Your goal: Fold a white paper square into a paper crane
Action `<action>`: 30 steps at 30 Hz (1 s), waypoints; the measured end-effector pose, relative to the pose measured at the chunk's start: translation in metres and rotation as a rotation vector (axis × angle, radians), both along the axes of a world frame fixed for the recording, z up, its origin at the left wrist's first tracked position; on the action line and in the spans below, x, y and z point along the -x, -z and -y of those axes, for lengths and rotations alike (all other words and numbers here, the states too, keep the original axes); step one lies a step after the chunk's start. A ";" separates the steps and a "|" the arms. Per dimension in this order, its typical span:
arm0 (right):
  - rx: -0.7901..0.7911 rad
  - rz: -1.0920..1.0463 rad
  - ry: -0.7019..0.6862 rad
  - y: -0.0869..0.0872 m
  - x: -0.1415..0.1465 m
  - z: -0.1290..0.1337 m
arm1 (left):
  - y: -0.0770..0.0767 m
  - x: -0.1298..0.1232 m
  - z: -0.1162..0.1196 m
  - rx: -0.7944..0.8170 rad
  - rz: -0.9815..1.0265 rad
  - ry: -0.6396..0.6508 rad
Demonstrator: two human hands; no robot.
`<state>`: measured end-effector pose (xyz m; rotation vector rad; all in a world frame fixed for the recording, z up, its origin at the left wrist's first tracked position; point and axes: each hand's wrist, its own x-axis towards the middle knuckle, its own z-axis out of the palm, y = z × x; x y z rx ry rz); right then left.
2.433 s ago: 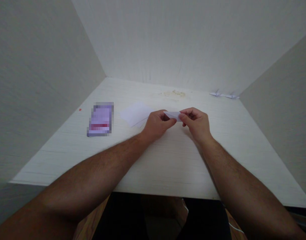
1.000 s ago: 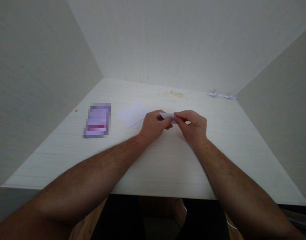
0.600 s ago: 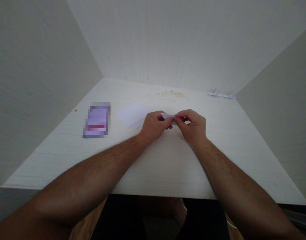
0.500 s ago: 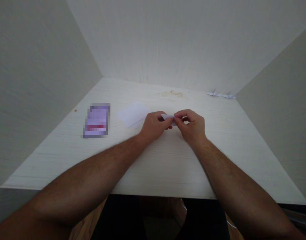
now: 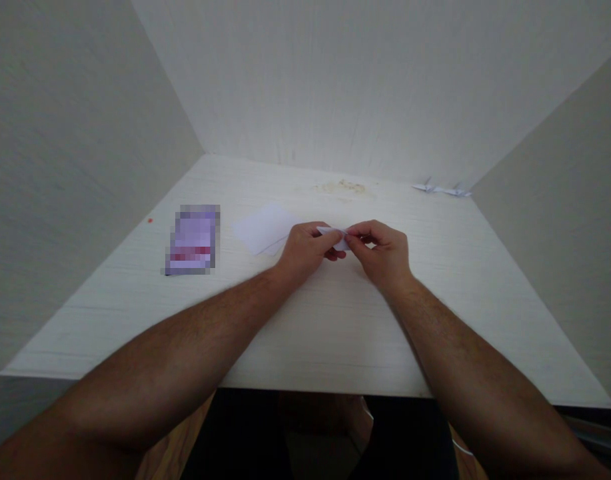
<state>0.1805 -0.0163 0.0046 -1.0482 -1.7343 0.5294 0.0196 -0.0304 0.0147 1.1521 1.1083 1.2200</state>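
Observation:
A small piece of folded white paper (image 5: 328,231) is held between my two hands above the table. My left hand (image 5: 310,245) grips it from the left, thumb on top and fingers curled beneath. With thumb and index finger, my right hand (image 5: 382,248) pinches the paper's right end. The fingers hide much of the paper, so the full shape of its folds cannot be made out. White paper sheets (image 5: 265,227) lie flat just left of my left hand, partly covered by it.
A pixelated purple phone-like object (image 5: 192,237) lies on the left of the white table (image 5: 325,333). Folded white paper figures (image 5: 442,190) stand at the back right, by the wall. A stained patch (image 5: 342,187) marks the table's back, and a small orange bit (image 5: 150,221) lies far left.
My left thumb and the folded paper have shifted slightly left, and more of the paper's lower part shows between the hands. My right hand keeps its pinch, nearly in the same place.

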 end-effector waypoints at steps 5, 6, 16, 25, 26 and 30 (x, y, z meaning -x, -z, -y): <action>-0.026 -0.034 -0.061 0.006 -0.003 -0.003 | 0.004 0.000 -0.003 0.013 0.010 0.009; -0.031 -0.039 -0.078 0.006 -0.004 -0.004 | 0.004 0.000 -0.003 0.013 0.015 0.009; -0.049 0.028 -0.127 0.002 -0.008 -0.005 | 0.004 0.000 -0.004 0.055 0.090 0.051; -0.157 0.115 -0.156 -0.003 -0.011 -0.004 | 0.003 0.001 -0.004 0.060 0.112 0.064; -0.167 0.121 -0.166 -0.003 -0.011 -0.004 | 0.003 0.001 -0.004 0.060 0.112 0.065; -0.169 0.159 -0.179 -0.004 -0.013 -0.005 | 0.004 0.001 -0.004 0.062 0.101 0.076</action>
